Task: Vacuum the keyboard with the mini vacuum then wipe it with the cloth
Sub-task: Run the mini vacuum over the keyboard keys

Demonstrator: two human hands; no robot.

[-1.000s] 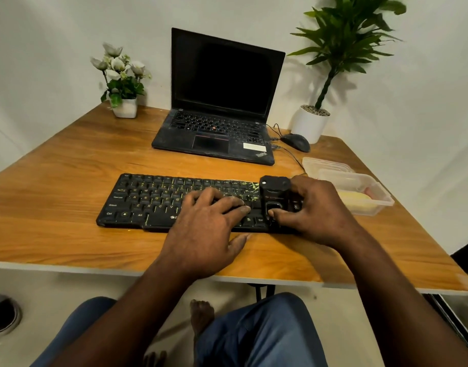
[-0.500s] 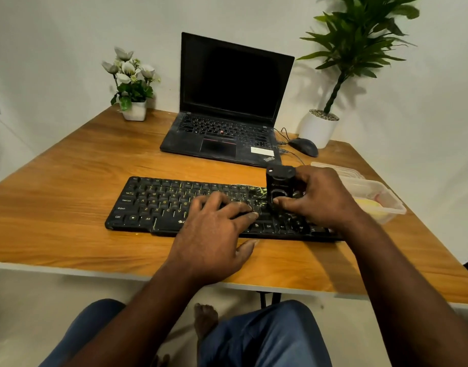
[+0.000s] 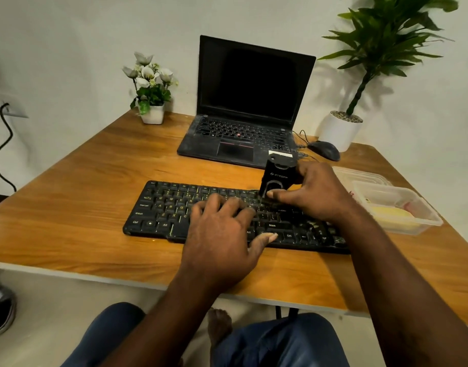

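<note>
A black keyboard point(image 3: 172, 207) lies across the middle of the wooden table point(image 3: 76, 207). My left hand point(image 3: 224, 234) rests flat on its middle keys with the fingers spread. My right hand point(image 3: 315, 193) grips a small black mini vacuum point(image 3: 277, 176), which stands tilted on the keyboard's upper right part, its lower end on the keys. A yellow cloth point(image 3: 394, 217) lies inside a clear plastic container point(image 3: 423, 210) to the right of the keyboard.
An open black laptop point(image 3: 248, 107) stands behind the keyboard, with a mouse point(image 3: 324, 151) and cable to its right. A small flower pot point(image 3: 152, 96) sits at the back left, a tall potted plant point(image 3: 341, 128) at the back right.
My right hand has moved the mini vacuum from the keyboard's near right part up toward its far edge. The left hand has stayed on the keys. The camera view has shifted.
</note>
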